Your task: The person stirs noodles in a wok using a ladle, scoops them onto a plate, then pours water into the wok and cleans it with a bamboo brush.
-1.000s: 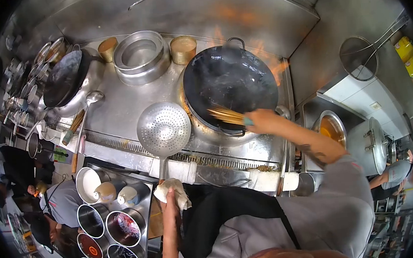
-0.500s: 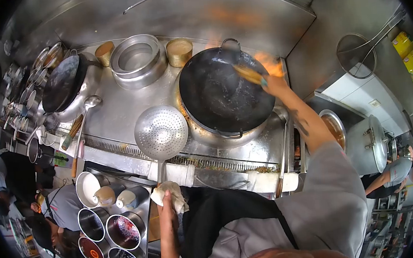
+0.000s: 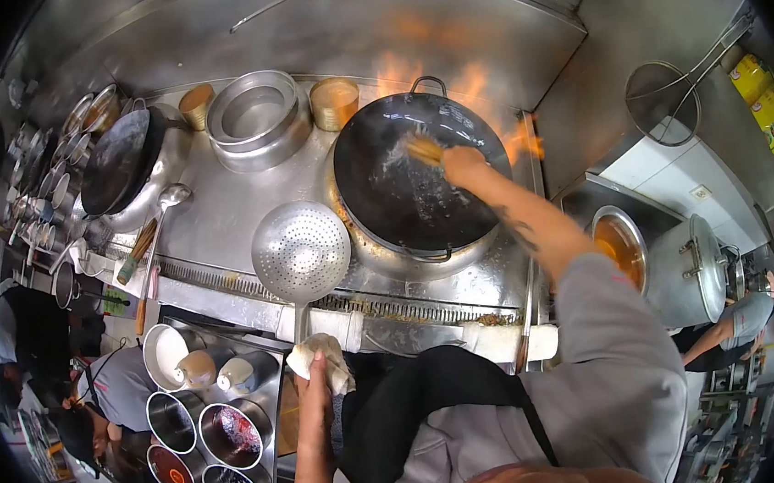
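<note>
My right hand (image 3: 465,167) grips a bamboo brush (image 3: 423,150), its bristles against the inside of a large black wok (image 3: 421,206). A little liquid shows around the bristles. Flames rise behind the wok and at its right side. My left hand (image 3: 315,383) is closed on a crumpled whitish cloth (image 3: 326,362) at the front edge of the stove. The cloth lies around the handle end of a perforated ladle (image 3: 301,252), whose round bowl rests on the steel stove top (image 3: 211,225).
Metal pots (image 3: 258,115) and a second wok (image 3: 118,162) stand left and behind. A ladle (image 3: 174,196) and another brush (image 3: 137,249) lie at left. Sauce containers (image 3: 236,433) are at lower left, a lidded pot (image 3: 689,275) at right. Other people work on both sides.
My right hand swept the brush from the wok's front to its right rim, then back left towards the upper middle. Flames behind the wok have grown since half a second ago. My left hand stayed put.
</note>
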`<control>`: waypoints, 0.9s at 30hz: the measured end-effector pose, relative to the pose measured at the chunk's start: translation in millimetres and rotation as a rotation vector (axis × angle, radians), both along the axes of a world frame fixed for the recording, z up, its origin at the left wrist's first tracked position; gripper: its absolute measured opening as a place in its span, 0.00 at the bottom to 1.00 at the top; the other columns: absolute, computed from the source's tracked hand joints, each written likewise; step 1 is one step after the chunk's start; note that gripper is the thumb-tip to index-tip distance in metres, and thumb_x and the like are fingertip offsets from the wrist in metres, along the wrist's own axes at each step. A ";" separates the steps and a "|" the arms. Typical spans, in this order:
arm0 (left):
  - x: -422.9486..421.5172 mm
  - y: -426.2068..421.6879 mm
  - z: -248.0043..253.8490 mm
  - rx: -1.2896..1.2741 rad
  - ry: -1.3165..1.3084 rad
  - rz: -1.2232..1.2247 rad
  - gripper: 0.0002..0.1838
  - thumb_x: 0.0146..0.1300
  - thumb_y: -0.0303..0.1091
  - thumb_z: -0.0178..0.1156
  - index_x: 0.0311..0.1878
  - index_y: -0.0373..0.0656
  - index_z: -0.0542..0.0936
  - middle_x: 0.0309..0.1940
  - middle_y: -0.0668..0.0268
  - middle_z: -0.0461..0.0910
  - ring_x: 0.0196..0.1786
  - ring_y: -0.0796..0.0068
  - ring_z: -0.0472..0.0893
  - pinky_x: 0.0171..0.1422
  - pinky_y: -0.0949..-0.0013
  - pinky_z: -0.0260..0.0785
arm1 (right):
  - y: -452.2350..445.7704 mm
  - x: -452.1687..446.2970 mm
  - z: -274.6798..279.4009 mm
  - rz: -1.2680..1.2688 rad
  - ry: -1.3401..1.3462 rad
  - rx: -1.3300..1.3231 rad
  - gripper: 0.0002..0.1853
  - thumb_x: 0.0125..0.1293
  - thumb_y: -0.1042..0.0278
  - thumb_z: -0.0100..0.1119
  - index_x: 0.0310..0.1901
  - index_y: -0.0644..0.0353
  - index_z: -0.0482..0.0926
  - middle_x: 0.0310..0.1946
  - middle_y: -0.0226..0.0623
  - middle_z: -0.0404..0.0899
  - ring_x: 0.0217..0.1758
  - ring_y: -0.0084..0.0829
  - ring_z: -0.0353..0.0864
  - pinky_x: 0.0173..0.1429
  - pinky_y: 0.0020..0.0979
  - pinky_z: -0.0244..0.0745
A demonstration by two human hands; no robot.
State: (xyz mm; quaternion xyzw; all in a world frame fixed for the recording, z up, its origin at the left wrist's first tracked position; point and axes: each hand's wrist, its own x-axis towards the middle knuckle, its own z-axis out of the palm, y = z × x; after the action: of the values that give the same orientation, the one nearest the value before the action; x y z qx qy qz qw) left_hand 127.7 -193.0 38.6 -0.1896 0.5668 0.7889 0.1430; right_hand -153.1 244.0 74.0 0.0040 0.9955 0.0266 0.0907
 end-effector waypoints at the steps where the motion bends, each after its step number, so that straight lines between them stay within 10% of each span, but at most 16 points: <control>1: -0.6 0.6 4.6 -0.002 0.002 -0.021 0.29 0.68 0.45 0.57 0.65 0.34 0.67 0.53 0.61 0.76 0.51 0.70 0.77 0.57 0.67 0.69 | -8.1 -15.8 -5.2 -0.078 0.045 -0.030 0.15 0.58 0.61 0.59 0.42 0.64 0.81 0.37 0.50 0.84 0.42 0.51 0.85 0.50 0.47 0.80; 12: 10.1 -6.2 -4.4 0.016 -0.023 0.094 0.29 0.69 0.42 0.58 0.67 0.35 0.66 0.55 0.60 0.75 0.54 0.71 0.76 0.57 0.68 0.70 | -45.5 71.8 22.0 0.372 0.006 -0.079 0.12 0.55 0.63 0.60 0.37 0.61 0.80 0.29 0.52 0.82 0.35 0.53 0.84 0.42 0.50 0.79; 15: 9.9 2.5 4.8 0.028 -0.035 -0.005 0.30 0.69 0.42 0.57 0.68 0.35 0.65 0.56 0.60 0.74 0.55 0.71 0.75 0.57 0.68 0.69 | -54.6 -4.4 -8.4 0.072 0.180 -0.204 0.13 0.56 0.62 0.60 0.39 0.62 0.80 0.34 0.53 0.83 0.39 0.54 0.84 0.44 0.50 0.79; 21: 10.6 -6.8 -4.9 0.018 0.024 0.078 0.32 0.69 0.43 0.58 0.70 0.37 0.62 0.58 0.59 0.73 0.56 0.70 0.75 0.60 0.67 0.68 | -90.4 80.1 22.1 0.287 0.033 -0.120 0.15 0.56 0.65 0.59 0.42 0.65 0.83 0.38 0.52 0.84 0.43 0.49 0.85 0.51 0.48 0.79; 27: 22.3 -11.4 2.6 -0.033 0.004 0.102 0.28 0.69 0.46 0.56 0.64 0.36 0.69 0.51 0.61 0.77 0.48 0.71 0.78 0.50 0.69 0.71 | -72.5 -9.1 8.7 -0.260 0.324 -0.419 0.12 0.56 0.64 0.59 0.36 0.64 0.84 0.38 0.53 0.84 0.44 0.51 0.85 0.52 0.48 0.78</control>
State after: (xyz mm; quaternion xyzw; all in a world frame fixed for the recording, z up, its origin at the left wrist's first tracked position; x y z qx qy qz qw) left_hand 149.9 -204.3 41.1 -0.2190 0.5696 0.7861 0.0985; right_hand -162.2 171.5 82.6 0.1167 0.9720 -0.1922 -0.0681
